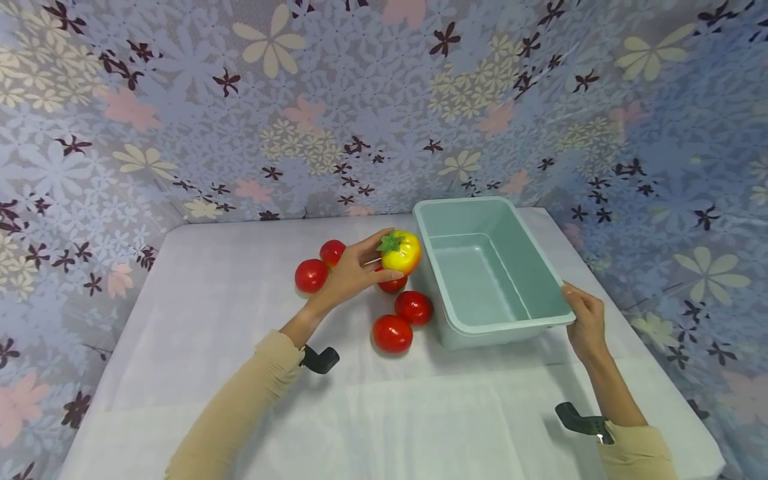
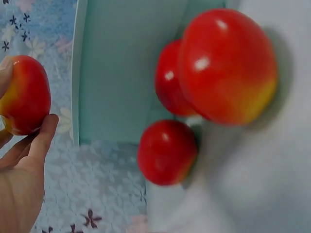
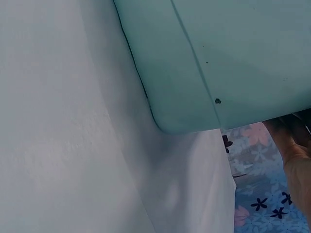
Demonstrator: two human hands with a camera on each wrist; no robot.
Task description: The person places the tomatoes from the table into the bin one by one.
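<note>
My left hand grips a yellow and red tomato with a green leafy top, raised beside the left rim of a pale green plastic bin. In the left wrist view the fingers and thumb curl round this tomato, whose red side shows. Red tomatoes lie on the table below: one partly behind the held one, another close to the bin's wall, a third nearer the front. At the bin's right front corner, my right hand holds the rim, its fingers partly hidden in the right wrist view.
Two more red tomatoes, one in front and one behind, lie left of my left hand. A white cloth covers the table. Flower-patterned fabric rises behind the table and along its sides.
</note>
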